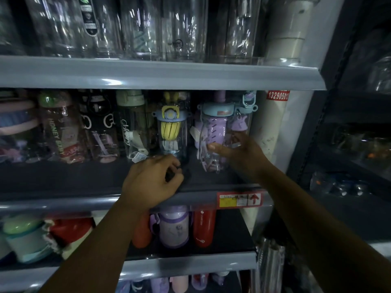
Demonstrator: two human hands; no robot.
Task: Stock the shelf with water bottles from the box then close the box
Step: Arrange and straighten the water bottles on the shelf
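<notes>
Left hand: the left hand (151, 180) rests on the dark middle shelf board (95, 176), fingers curled loosely inward, gripping nothing, just in front of the clear bottle with a yellow insert and blue-and-yellow lid (171, 132).
Right hand: the right hand (239, 148) is clamped on the clear bottle with a lilac insert and pale blue lid (212, 134), thumb across the front wall, fingers behind it.
Held bottle: tilted slightly, base on the shelf board, near the right end of the row.
Neighbour: a second lilac bottle in clear wrap (241, 123) stands just behind the right hand.
Row to the left: a clear bottle with a pale green cap (132, 127) and a pink bottle lettered HONEY BABY (61, 132).
Shelf edge: a grey rail (63, 203) carrying a red-and-yellow price label (239, 200).
Lower shelf: a white-and-purple flask (174, 226) beside a red cylindrical flask (203, 227).
Upper shelf: clear tall tumblers (148, 28).
Box: not in view.
</notes>
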